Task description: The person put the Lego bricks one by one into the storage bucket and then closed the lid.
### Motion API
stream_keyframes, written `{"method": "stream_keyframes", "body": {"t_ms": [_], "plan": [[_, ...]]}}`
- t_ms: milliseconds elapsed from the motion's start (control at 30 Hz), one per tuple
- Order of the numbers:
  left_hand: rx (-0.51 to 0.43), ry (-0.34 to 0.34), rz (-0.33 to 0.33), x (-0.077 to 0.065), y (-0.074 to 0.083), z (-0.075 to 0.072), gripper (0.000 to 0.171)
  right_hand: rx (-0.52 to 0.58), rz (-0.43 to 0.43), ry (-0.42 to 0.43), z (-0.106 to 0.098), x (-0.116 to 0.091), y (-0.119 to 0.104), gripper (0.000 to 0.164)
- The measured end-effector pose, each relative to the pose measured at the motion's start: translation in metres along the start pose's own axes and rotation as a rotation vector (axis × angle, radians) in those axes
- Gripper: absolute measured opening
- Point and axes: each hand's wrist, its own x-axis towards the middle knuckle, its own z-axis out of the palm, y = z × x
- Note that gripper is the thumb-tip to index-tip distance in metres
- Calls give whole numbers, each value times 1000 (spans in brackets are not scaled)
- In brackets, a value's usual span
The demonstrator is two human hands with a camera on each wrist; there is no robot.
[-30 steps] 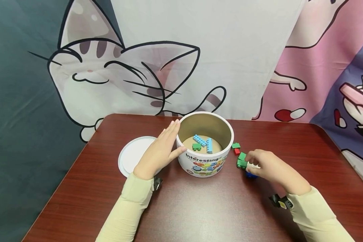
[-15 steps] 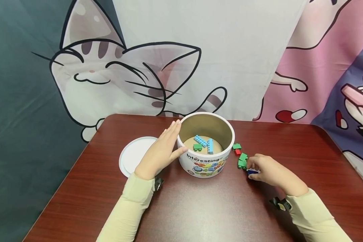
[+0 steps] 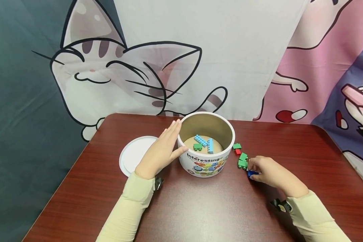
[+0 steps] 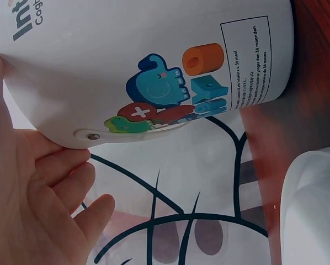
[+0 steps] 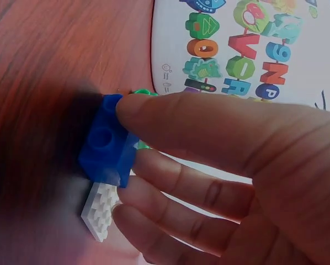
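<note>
While the left hand [image 3: 160, 153] lays its straight fingers against the bucket [image 3: 204, 168], the head view shows the right hand [image 3: 270, 173] pinching a blue brick [image 3: 252, 173] at the table [image 3: 199, 208], near green bricks [image 3: 242, 164]. From the left wrist, fingers touch the bucket's side. From the right wrist, thumb and curled fingers grip the blue brick, a studded white piece [image 5: 102, 212] alongside.

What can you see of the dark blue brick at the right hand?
The dark blue brick is blocky, plastic by its look, with round studs on one face. The right hand pinches it, covering part. In the head view it is right of the printed bucket, near a green brick. A white studded plate shows beside it; whether they touch, I can't tell.
</note>
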Motion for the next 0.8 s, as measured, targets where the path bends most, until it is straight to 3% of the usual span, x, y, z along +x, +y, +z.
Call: {"method": "stream_keyframes", "body": {"t_ms": [800], "plan": [[-10, 8, 4, -1, 1, -1, 86, -21, -50, 20, 2, 2, -1, 25]]}}
